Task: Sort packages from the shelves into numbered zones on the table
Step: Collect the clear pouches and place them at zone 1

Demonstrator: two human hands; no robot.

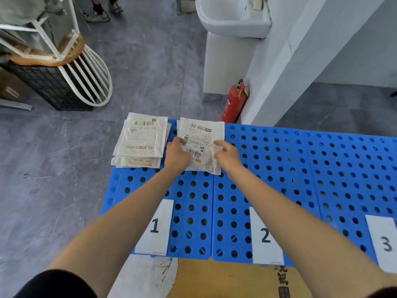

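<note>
- Grasping one package (202,145) at its near end: left hand (177,154) and right hand (227,157), fingers pinched on both sides.
- Package lies on blue tabletop (279,168), long axis pointing away, between labels 1 (155,225) and 2 (266,235).
- Sorted stack (140,140) sits just left.

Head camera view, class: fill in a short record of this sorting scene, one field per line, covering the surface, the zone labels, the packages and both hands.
surface: blue perforated table
zone labels: paper cards 1, 2, 3 along the near edge
stack: pile of white packages at the far left corner, overhanging the edge
handled item: white labelled package, right of the stack
left hand: on that package's left edge
right hand: on its crinkled right side
</note>
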